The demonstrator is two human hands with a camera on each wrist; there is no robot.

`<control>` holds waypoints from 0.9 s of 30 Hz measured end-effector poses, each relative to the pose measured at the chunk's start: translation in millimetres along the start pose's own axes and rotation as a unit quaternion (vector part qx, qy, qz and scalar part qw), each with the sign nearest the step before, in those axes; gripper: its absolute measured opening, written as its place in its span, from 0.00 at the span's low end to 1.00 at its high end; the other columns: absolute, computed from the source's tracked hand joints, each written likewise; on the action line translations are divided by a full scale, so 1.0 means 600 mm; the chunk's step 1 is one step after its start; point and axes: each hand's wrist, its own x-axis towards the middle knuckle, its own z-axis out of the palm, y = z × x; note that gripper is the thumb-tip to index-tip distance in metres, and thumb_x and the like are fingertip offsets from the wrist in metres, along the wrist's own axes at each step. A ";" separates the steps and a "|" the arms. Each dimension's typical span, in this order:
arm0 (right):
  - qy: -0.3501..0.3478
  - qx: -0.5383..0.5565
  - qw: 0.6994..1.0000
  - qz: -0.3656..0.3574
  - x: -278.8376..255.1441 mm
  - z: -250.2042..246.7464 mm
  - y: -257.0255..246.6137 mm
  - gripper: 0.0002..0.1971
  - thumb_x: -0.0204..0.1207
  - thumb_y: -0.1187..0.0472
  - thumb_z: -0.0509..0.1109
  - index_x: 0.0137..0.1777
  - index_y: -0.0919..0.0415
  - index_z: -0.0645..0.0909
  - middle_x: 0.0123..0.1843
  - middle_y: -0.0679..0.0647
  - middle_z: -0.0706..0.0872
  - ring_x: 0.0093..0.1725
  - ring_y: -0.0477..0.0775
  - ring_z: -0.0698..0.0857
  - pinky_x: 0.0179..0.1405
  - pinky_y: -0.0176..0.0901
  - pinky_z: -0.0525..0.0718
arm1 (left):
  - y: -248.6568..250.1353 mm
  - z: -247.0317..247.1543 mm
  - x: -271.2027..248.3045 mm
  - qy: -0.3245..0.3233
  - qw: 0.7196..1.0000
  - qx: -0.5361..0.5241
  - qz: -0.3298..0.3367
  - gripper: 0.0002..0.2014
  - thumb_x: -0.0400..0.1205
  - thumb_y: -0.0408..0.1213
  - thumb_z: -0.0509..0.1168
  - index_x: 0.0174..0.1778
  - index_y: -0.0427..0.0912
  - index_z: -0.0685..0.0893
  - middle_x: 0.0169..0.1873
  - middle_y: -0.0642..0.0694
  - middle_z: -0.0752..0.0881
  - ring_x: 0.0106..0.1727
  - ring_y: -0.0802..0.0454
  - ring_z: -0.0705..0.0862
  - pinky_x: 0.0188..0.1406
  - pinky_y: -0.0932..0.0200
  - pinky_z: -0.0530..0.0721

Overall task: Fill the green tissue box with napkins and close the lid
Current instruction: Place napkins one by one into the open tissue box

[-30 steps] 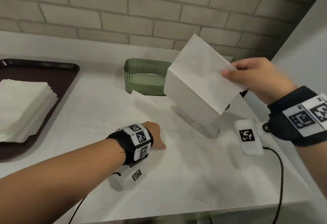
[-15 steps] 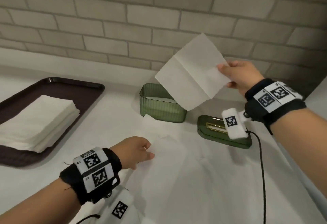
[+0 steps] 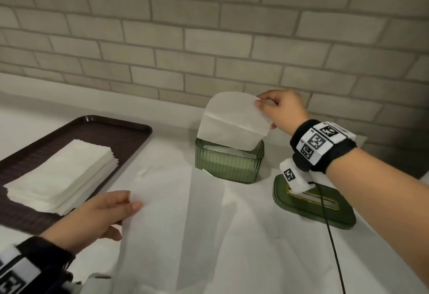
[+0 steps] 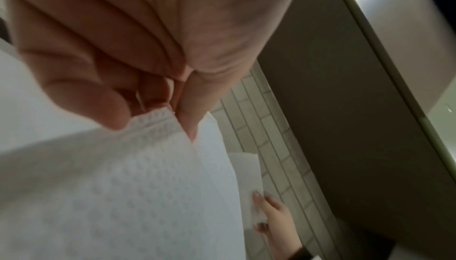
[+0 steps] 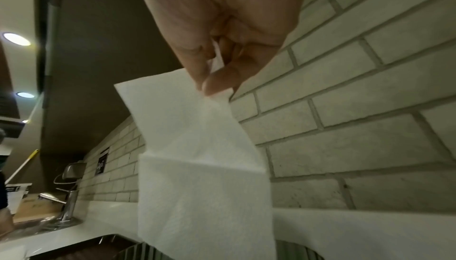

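While the right hand [image 3: 282, 110] pinches one corner of a white napkin [image 3: 232, 124] between thumb and fingertips, the sheet hangs down with its lower edge inside the open green tissue box [image 3: 228, 162]. The box stands upright on the white counter [image 3: 232, 235], near the brick wall [image 3: 209, 26], and some white paper is already visible through its ribbed side. Its lid [image 3: 315, 205] lies flat on the counter just to the right of the box — dark green, with a gold-edged slot.

The left hand [image 3: 97, 217] is low over the counter, and in the left wrist view its thumb and fingers pinch the edge of a second napkin [image 4: 118, 186], which has an embossed pattern. To the left a dark brown tray [image 3: 111, 131] carries a stack of napkins [image 3: 62, 177] — neat and square.
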 end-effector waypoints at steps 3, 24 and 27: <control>0.083 -0.023 0.995 -0.040 -0.011 -0.001 0.002 0.11 0.78 0.59 0.68 0.56 0.59 0.88 0.53 0.50 0.89 0.50 0.52 0.87 0.46 0.46 0.89 | -0.009 -0.010 -0.004 -0.002 1.000 -0.025 -0.018 0.39 0.44 0.65 0.80 0.45 0.42 0.90 0.38 0.42 0.89 0.29 0.57 0.83 0.23 0.66 0.76; -0.149 -0.101 0.979 0.098 -0.009 0.106 0.091 0.13 0.81 0.59 0.66 0.60 0.64 0.84 0.59 0.56 0.86 0.60 0.55 0.82 0.57 0.34 0.72 | -0.021 -0.038 0.004 -0.078 0.992 -0.083 -0.054 0.43 0.36 0.63 0.82 0.44 0.40 0.91 0.28 0.44 0.84 0.24 0.56 0.79 0.23 0.63 0.74; -0.182 -0.144 0.965 0.119 0.011 0.123 0.093 0.12 0.82 0.58 0.64 0.57 0.64 0.84 0.53 0.58 0.84 0.56 0.57 0.81 0.51 0.36 0.71 | -0.024 -0.047 0.006 -0.077 0.992 -0.082 -0.055 0.45 0.33 0.64 0.82 0.45 0.40 0.91 0.28 0.43 0.84 0.25 0.55 0.79 0.25 0.62 0.73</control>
